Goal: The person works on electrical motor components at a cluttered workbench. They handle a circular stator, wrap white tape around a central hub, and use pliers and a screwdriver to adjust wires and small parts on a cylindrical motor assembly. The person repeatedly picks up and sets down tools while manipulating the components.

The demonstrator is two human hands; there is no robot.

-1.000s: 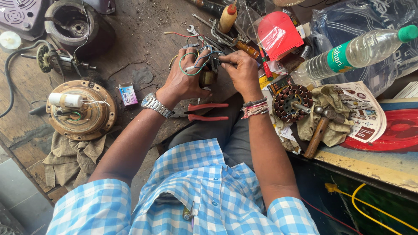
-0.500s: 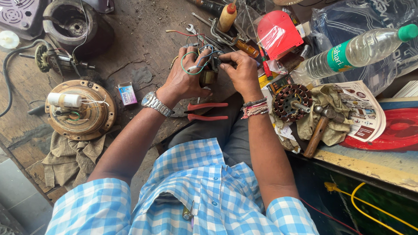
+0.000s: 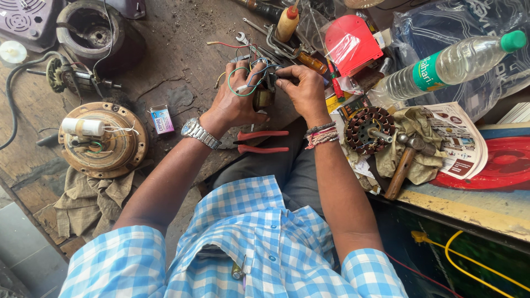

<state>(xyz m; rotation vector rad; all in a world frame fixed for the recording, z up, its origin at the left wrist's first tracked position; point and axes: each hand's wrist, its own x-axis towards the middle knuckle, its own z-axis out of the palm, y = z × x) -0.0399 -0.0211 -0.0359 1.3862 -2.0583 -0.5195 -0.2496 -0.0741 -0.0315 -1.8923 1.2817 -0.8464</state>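
While the round fan motor housing [image 3: 103, 139] sits at left of frame on the wooden bench [image 3: 182, 49], left hand [image 3: 234, 99] and right hand [image 3: 303, 91] both grip a small wired part [image 3: 263, 95] at upper centre; red pliers [image 3: 259, 141] lie just below.

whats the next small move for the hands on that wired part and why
Probably keep the left hand steadying the small wired part while the right hand teases one wire free: both hands grip it, the wires loop tangled, and the red pliers lie unused.
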